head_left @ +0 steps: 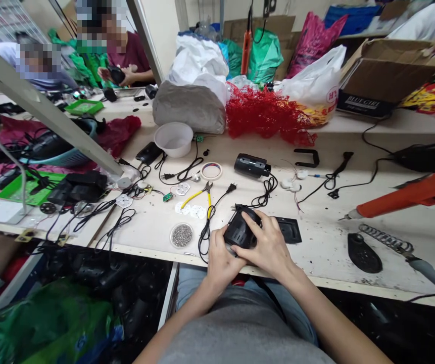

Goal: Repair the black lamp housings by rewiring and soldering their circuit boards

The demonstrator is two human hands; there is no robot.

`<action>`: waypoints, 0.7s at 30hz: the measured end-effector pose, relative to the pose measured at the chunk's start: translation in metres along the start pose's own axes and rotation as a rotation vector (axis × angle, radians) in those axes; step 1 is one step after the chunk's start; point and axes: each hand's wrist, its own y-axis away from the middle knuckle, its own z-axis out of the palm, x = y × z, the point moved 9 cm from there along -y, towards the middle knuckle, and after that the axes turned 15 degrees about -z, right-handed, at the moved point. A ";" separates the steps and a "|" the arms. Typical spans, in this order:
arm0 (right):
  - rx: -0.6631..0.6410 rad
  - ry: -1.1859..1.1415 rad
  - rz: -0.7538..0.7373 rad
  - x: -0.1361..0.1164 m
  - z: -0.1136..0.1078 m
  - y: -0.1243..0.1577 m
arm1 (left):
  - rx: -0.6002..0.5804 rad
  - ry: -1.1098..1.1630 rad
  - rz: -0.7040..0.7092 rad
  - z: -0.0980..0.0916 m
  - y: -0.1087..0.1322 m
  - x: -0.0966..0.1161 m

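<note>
A black plastic housing (238, 230) is held between both of my hands at the front edge of the bench. Around its left side and lower edge, my left hand (219, 258) is closed. My right hand (268, 242) grips it from the right, with fingers over its top. Just right of it lies a flat black plastic cover (288, 229). Behind it rests another black cylindrical housing (252, 165) with a coiled cord. To the left are yellow-handled pliers (198, 196), a power plug (231, 188) on a black cord, and a dish of small screws (181, 235).
On the right, an orange electric screwdriver (410, 192) points inward, near a soldering iron (429, 275) and its coiled holder (386, 237). A white bowl (174, 139), tape roll (211, 171) and red netting (266, 114) sit farther back. Co-workers sit across at upper left.
</note>
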 end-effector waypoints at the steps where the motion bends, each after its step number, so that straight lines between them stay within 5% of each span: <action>1: 0.006 0.003 -0.004 0.000 0.000 0.000 | 0.001 0.001 0.001 0.000 0.000 0.000; 11: 0.051 0.026 -0.079 -0.009 -0.005 -0.002 | 0.034 -0.004 0.007 0.000 -0.001 0.001; 21: 0.017 -0.110 0.017 0.008 -0.009 -0.004 | -0.020 0.024 -0.030 0.000 -0.002 0.002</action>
